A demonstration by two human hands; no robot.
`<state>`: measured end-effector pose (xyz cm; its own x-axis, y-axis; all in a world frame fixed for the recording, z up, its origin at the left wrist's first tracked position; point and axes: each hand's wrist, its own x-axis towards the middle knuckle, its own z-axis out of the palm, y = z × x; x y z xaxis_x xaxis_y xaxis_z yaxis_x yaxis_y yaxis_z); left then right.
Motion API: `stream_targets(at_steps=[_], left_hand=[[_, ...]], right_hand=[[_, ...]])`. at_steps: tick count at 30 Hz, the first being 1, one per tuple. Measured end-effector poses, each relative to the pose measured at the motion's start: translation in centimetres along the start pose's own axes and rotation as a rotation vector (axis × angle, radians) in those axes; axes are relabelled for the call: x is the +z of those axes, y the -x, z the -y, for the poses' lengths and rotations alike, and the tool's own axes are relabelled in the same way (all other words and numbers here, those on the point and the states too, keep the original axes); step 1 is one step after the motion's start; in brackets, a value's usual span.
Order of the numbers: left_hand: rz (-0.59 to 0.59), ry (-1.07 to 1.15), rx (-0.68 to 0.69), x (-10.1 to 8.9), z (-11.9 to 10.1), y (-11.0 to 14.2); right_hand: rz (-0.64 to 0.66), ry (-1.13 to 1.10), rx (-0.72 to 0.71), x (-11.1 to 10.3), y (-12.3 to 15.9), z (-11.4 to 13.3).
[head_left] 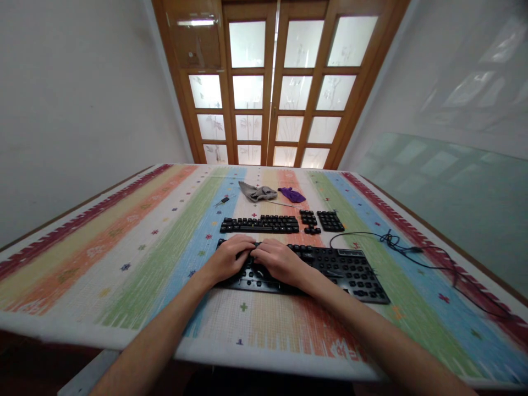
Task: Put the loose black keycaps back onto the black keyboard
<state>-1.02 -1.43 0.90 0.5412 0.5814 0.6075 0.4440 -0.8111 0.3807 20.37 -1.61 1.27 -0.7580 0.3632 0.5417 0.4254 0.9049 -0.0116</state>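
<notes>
A black keyboard [355, 281] lies in front of me, with keycaps along part of its top row and bare switch positions across much of the rest. Over its upper left part, my left hand [233, 256] rests with fingers bent and held together. Beside it, almost touching, my right hand [281, 262] curls its fingers down at the same row. Whatever the fingertips pinch or press is hidden. Just beyond the keyboard, loose black keycaps [259, 224] are laid out in rows, with a smaller keycap cluster [308, 218] and a number-pad block [330, 221] to their right.
Farther back lie a grey cloth [258, 192], a purple cloth [292, 194] and a small black tool with wire ends [221, 202]. The keyboard's cable [396, 245] loops across the right side of the striped tablecloth [136, 275]. Wooden glazed doors [270, 82] stand behind the table.
</notes>
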Motion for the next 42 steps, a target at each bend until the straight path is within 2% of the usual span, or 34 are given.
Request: stream_targets(at_steps=[8, 20, 37, 42], left_hand=[[-0.010, 0.066, 0.033, -0.4, -0.8, -0.1], [0.017, 0.107, 0.033, -0.5, -1.2, -0.2], [0.061, 0.094, 0.011, -0.7, -1.4, -0.4], [0.069, 0.090, 0.013, -0.8, -1.4, -0.4]], right_hand=[[0.047, 0.136, -0.065, 0.0, -0.1, 0.6], [-0.014, 0.058, 0.019, 0.3, 0.3, 0.8], [-0.074, -0.064, 0.066, 0.3, 0.6, 0.6], [-0.077, -0.037, 0.074, 0.5, 0.6, 0.7]])
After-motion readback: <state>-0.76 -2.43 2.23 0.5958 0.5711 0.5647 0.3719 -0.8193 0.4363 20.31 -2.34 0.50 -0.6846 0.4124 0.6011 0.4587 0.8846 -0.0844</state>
